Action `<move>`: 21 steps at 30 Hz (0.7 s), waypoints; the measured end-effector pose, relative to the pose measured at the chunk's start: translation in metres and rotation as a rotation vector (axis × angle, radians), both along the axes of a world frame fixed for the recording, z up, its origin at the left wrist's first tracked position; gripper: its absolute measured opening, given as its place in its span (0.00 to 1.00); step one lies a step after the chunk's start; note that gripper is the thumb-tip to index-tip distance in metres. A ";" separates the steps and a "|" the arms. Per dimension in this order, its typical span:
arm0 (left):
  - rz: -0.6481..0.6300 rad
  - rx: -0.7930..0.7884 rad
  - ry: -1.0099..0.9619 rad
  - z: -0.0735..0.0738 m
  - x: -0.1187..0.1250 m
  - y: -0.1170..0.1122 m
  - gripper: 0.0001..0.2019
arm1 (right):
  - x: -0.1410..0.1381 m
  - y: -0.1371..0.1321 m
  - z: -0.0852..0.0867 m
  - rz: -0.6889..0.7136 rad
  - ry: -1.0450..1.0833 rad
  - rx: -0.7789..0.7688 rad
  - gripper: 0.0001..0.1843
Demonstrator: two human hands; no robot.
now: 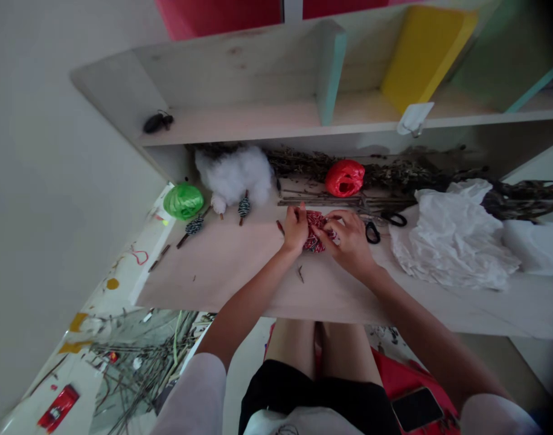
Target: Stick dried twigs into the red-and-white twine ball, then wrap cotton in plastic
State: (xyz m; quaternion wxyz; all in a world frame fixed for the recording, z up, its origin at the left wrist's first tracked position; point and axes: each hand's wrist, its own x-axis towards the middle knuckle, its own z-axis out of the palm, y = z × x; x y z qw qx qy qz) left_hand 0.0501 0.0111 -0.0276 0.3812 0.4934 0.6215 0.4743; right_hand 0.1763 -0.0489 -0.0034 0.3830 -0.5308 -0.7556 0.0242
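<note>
Left hand (pixel 296 228) and right hand (pixel 349 243) are pressed around a red-and-black twine bundle (pixel 315 232), pretty much pinching it, on the pale wooden bench (pixel 213 266). Black-handled scissors (pixel 393 219) sit just right of the bundle, a scrunched red plastic bag (pixel 344 178) just behind it.

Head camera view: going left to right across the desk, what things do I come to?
Green plastic twine ball, white cotton stuffing, red wound bundle, red plastic bag, black-handled scissors, crumpled white sheet.
</note>
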 end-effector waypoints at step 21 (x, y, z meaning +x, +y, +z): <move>0.004 -0.028 -0.060 0.003 0.001 -0.001 0.12 | 0.004 0.006 -0.002 0.034 0.223 -0.067 0.15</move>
